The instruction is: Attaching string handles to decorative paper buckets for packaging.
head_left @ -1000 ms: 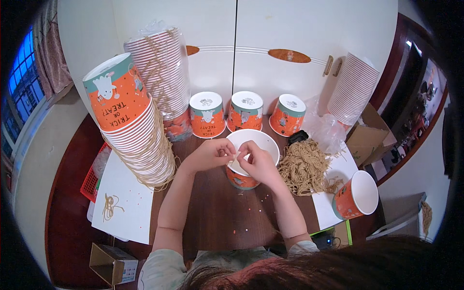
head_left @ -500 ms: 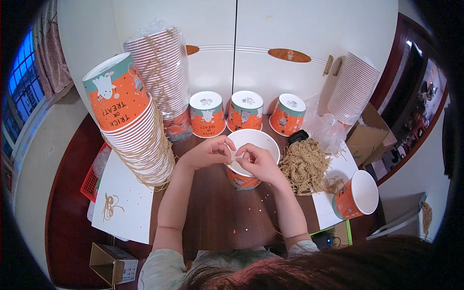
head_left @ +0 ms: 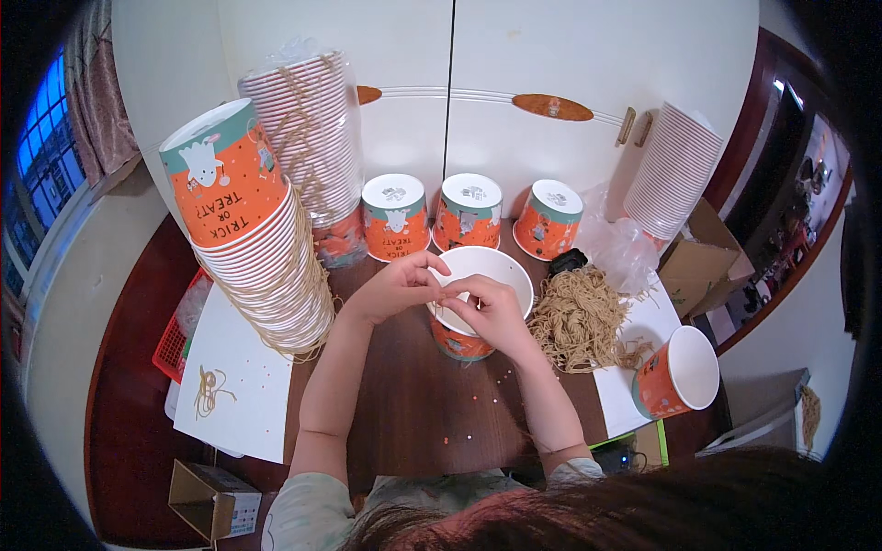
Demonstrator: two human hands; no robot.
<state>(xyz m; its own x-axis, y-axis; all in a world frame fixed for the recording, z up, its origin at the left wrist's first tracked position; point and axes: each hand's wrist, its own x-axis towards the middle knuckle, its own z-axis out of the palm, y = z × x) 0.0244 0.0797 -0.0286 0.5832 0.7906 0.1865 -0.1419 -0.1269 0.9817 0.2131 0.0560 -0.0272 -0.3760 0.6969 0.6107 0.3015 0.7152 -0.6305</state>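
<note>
An upright paper bucket (head_left: 491, 266), orange with a teal band and white inside, stands on the brown table before me. My left hand (head_left: 395, 288) is at its near left rim, thumb and forefinger pinched. Over the near side of the opening, my right hand (head_left: 494, 314) has its fingers curled and its tips meeting the left ones. Whatever lies between the fingertips is too small and hidden to make out. To the right of the bucket is a heap of tan cord (head_left: 579, 326). Another orange bucket (head_left: 663, 376) lies tilted at the right edge, its opening toward me.
Three upturned buckets (head_left: 470, 216) line the back. Tall nested stacks stand at left (head_left: 266, 275), back left (head_left: 308, 138) and right (head_left: 671, 174), the left ones draped with cord. A clear plastic bag (head_left: 620, 241) sits behind the heap. Small beads (head_left: 469, 437) dot the table.
My right hand has shifted slightly left, and its fingertips have closed in against my left fingertips. The bucket has stayed in place.
</note>
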